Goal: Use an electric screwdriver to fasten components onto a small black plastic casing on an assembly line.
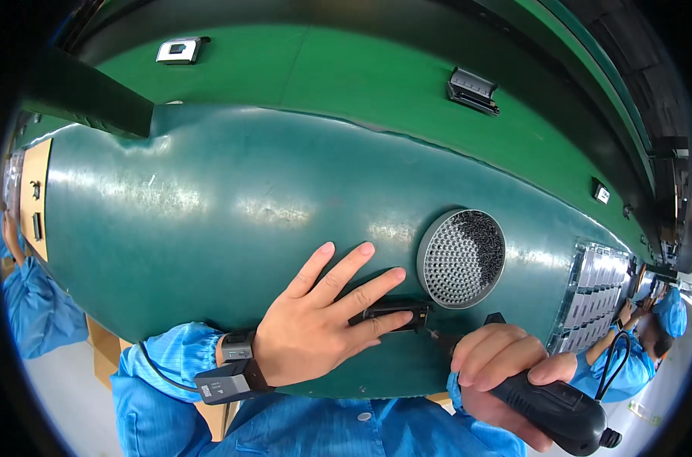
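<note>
By near edge of worktop [171, 251], L hand [308, 331] lay w/ grip spread over blk part [421, 314], R hand [506, 362] wrapped grip round blk screwdriver [563, 415].

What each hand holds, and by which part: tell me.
The right hand holds a black screwdriver-like tool by its handle. The left hand lies over a black part; whether it grips it cannot be told.

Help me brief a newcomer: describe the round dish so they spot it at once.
On the dark green tabletop, look beyond the right hand. There sits a grey dish. Unlike the long black part under the left hand, it is round, dotted inside and partly filled with tiny black pieces.
</note>
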Tool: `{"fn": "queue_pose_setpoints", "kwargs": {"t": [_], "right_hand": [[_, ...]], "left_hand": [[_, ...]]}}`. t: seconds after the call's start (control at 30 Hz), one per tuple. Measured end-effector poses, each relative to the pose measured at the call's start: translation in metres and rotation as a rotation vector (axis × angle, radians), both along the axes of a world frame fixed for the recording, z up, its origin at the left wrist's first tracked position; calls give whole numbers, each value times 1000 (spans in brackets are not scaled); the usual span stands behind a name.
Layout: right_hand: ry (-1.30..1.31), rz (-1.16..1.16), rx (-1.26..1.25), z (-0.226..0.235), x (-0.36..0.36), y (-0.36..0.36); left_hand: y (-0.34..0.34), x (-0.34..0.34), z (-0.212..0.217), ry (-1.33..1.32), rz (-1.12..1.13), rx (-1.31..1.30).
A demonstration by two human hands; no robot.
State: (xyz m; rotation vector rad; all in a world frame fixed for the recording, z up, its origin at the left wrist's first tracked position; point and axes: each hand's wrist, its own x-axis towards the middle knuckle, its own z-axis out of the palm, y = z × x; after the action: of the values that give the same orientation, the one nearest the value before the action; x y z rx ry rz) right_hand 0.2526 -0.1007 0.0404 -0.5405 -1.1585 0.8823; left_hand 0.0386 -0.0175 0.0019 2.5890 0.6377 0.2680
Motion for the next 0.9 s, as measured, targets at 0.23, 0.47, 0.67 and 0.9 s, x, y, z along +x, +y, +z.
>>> {"fn": "queue_pose_setpoints", "kwargs": {"t": [0.23,0.47,0.67,0.9], "right_hand": [[-21,-135,14,-5,-4,6],[-80,-105,73,-6,-12,13],[-211,-101,111,0,-20,4],[-88,-252,7,17,-26,-12]], "left_hand": [[1,-1,-3,-8,5,-14],[5,2,-4,-24,9,-9],[0,-5,5,-42,5,-38],[-9,-16,19,-71,3,-21]]}}
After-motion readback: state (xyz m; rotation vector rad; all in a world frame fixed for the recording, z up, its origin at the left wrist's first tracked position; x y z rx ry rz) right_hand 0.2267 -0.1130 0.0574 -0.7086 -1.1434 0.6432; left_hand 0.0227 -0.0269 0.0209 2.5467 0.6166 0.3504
